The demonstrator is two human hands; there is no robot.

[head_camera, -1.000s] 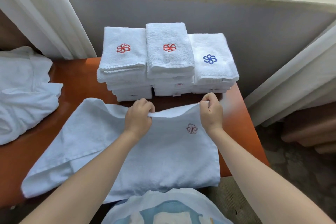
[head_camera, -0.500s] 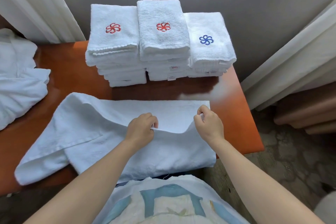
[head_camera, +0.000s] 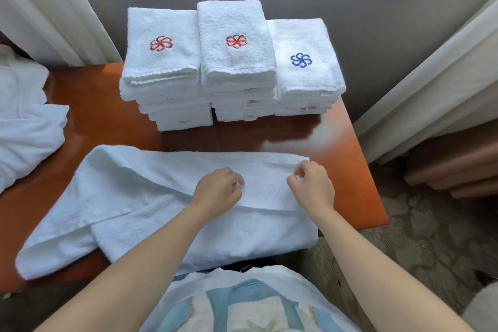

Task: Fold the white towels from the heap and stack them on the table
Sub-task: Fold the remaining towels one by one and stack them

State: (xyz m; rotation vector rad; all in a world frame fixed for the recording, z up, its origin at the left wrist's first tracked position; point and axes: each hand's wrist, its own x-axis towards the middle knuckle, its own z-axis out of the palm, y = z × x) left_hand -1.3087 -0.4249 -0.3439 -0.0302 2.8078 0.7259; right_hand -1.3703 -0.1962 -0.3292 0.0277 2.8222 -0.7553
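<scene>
While your left hand (head_camera: 218, 191) and right hand (head_camera: 311, 187) sit curled on the towel (head_camera: 134, 197) at the near edge of the table (head_camera: 102, 116), grip unclear, three stacks (head_camera: 237, 70) behind show two red emblems (head_camera: 161, 43) and one blue emblem (head_camera: 301, 59); tags (head_camera: 253, 102) unreadable.

The orange-brown wooden table (head_camera: 102, 116) carries three stacks of folded white towels, touching side by side along its far edge: left stack (head_camera: 164, 67), middle stack (head_camera: 237, 62), right stack (head_camera: 304, 73). A partly folded towel (head_camera: 129, 197) lies flat across the near edge. A heap of loose towels (head_camera: 24, 129) overlaps the left end.
</scene>
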